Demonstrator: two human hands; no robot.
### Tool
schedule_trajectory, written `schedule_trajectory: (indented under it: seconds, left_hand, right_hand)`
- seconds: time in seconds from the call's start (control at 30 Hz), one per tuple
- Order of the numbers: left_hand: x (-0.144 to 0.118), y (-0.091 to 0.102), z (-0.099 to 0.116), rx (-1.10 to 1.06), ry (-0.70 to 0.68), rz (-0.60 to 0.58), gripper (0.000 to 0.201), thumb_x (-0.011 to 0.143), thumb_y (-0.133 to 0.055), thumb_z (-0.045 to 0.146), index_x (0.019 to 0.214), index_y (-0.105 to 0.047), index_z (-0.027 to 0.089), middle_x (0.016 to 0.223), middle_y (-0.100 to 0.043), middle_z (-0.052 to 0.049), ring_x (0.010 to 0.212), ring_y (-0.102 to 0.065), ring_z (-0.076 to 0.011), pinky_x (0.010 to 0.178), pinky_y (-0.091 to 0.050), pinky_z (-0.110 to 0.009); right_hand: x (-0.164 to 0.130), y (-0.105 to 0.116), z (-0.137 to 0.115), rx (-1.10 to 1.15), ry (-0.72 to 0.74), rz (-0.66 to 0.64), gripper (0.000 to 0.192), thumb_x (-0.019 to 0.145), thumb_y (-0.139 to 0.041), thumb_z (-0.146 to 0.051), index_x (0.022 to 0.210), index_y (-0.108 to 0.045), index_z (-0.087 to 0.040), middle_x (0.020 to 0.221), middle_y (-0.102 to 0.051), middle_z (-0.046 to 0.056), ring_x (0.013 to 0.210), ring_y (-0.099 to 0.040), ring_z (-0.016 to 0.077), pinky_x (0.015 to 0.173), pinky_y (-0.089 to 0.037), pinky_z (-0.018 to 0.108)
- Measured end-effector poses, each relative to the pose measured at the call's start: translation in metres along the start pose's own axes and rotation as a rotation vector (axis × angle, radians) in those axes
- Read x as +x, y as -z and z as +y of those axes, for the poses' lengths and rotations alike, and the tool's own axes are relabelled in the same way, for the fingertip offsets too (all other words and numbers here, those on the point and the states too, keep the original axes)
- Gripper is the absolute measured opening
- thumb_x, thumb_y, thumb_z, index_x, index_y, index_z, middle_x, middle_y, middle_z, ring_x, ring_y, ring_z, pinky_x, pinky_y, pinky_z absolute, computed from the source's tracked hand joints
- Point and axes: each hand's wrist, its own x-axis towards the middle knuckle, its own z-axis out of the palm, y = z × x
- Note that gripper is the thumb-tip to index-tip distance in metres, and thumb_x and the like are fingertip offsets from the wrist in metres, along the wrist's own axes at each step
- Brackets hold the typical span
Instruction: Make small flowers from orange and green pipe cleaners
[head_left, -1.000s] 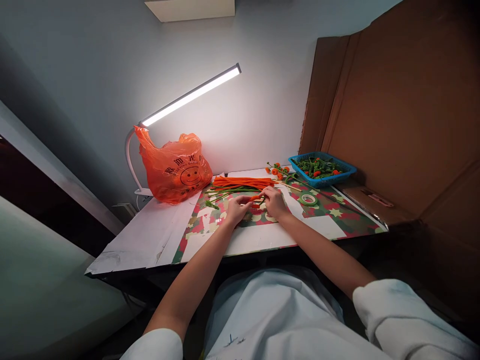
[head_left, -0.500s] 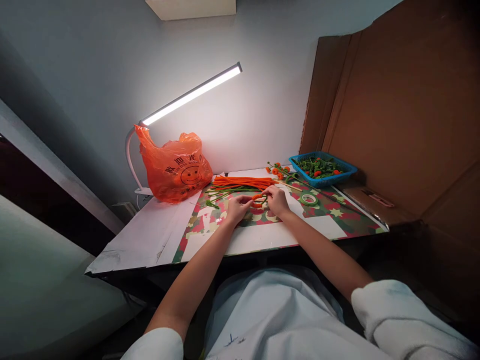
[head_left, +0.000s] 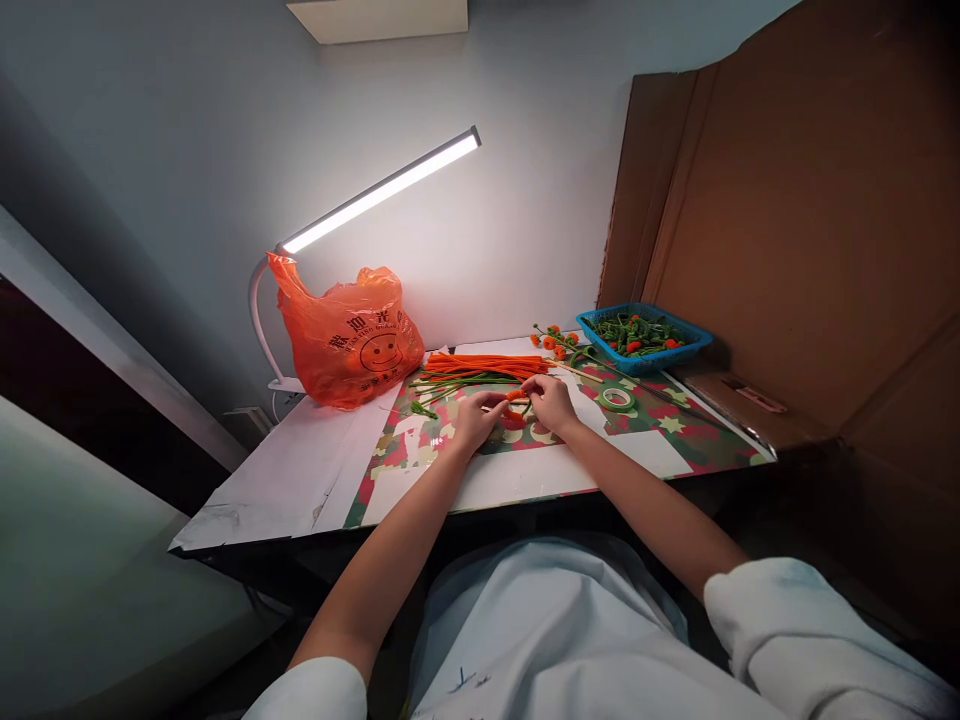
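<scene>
A person's left hand (head_left: 475,418) and right hand (head_left: 551,402), fingers pinched narrow, hold a small orange pipe-cleaner piece (head_left: 513,396) between them just above the patterned mat (head_left: 675,425) (apparently mid-twist, a step needing a firm two-handed pinch). Loose orange and green stems (head_left: 480,368) lie just behind; a green tape roll (head_left: 618,399), blue basket (head_left: 643,340) and orange bag (head_left: 346,335) stand clear.
</scene>
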Motion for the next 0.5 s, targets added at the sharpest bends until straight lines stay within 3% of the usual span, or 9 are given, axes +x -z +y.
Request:
schedule_trajectory:
  seconds: [0.33,0.5]
  left_hand:
    - [0.0034,0.0011,-0.0079,-0.205,0.183,-0.064,0.035,0.068,-0.074,0.039,0.092,-0.074,0.014,0.087,-0.075,-0.008,0.074,-0.068,-0.0187,0.063,-0.055,-0.027]
    - [0.0021,0.0033,-0.0055,-0.199,0.177,-0.107,0.037,0.068,-0.073,0.042,0.09,-0.074,0.013,0.086,-0.075,-0.009,0.073,-0.068,-0.0185,0.067,-0.054,-0.027]
  right_hand:
    - [0.0009,-0.001,0.0057,0.056,-0.105,0.08,0.016,0.07,-0.05,-0.015,0.072,-0.064,-0.02,0.073,-0.069,0.003,0.068,-0.062,0.0168,0.068,-0.051,0.03]
    - [-0.0025,-0.0004,-0.0022,0.01,-0.089,0.064,0.017,0.069,-0.05,-0.012,0.073,-0.064,-0.02,0.073,-0.069,0.003,0.07,-0.063,0.0175,0.067,-0.05,0.029]
